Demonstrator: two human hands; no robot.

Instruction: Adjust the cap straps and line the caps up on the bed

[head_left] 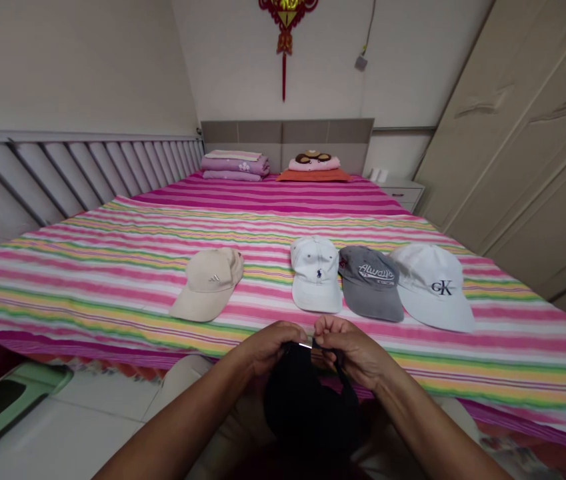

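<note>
A black cap is held over my lap, just in front of the bed's near edge. My left hand pinches its back strap beside a shiny metal buckle. On the other side of the buckle, my right hand grips the strap with thumb and fingers. Beyond my hands lie a white cap with a small dark emblem, a grey cap with lettering, and a larger white cap marked CK, side by side. A beige cap sits apart to the left.
A striped sheet covers the bed. Folded purple bedding and a pink pile rest by the headboard. A metal railing runs along the left, a wardrobe stands right, and a green stool is lower left.
</note>
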